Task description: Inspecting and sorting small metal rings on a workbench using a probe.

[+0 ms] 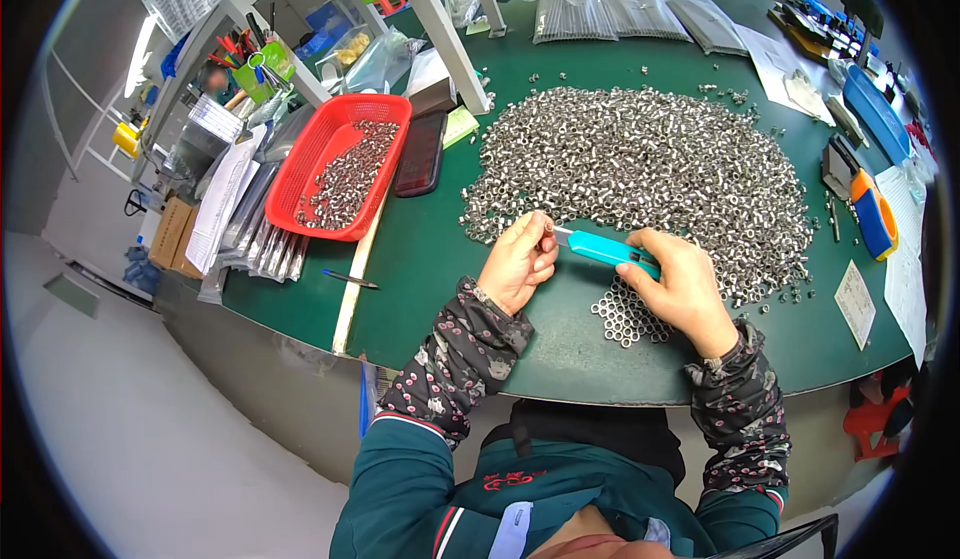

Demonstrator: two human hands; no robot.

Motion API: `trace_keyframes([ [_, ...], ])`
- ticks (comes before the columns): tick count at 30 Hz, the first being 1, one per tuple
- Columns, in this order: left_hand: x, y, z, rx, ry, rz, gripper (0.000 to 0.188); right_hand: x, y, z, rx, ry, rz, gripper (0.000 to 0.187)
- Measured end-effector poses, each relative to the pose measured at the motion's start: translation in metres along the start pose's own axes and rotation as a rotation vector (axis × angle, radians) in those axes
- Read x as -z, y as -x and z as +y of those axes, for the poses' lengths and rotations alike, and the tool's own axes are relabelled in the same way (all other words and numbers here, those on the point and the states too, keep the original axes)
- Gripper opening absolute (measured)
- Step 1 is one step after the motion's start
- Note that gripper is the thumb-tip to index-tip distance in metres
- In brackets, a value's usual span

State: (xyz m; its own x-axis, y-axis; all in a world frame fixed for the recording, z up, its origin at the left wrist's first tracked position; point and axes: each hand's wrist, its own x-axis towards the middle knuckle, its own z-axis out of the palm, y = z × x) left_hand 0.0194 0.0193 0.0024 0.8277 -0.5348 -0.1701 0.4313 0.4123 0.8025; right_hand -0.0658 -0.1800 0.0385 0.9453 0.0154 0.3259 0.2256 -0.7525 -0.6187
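My right hand (682, 287) is wrapped round a turquoise utility knife (603, 249), whose blade points left. The blade tip meets a small metal ring (548, 227) pinched between the thumb and fingers of my left hand (520, 262); the fingers partly hide it. Just beyond both hands spreads a large heap of small shiny metal rings (640, 149). Below the knife, a flat patch of similar rings (627, 319) lies on the green table (570, 369), close to my right hand.
To the left stands a red plastic basket (285, 199) of metal rings, beside a dark phone (421, 155) and a pen (350, 279). Bagged parts (620, 11) lie at the far edge. On the right are an orange-and-blue tool (875, 217) and a blue tray (877, 114).
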Motion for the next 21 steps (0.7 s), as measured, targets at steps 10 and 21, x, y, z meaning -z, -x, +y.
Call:
trace_keyframes([
  [10, 0.007, -0.001, -0.001, 0.073, 0.163, -0.108, 0.025, -0.001, -0.001, 0.006, 0.022, -0.022, 0.14, 0.024],
  [21, 0.01, -0.002, -0.001, -0.014, 0.084, -0.062, 0.019, -0.002, 0.0, 0.005, -0.002, 0.003, 0.068, 0.025],
])
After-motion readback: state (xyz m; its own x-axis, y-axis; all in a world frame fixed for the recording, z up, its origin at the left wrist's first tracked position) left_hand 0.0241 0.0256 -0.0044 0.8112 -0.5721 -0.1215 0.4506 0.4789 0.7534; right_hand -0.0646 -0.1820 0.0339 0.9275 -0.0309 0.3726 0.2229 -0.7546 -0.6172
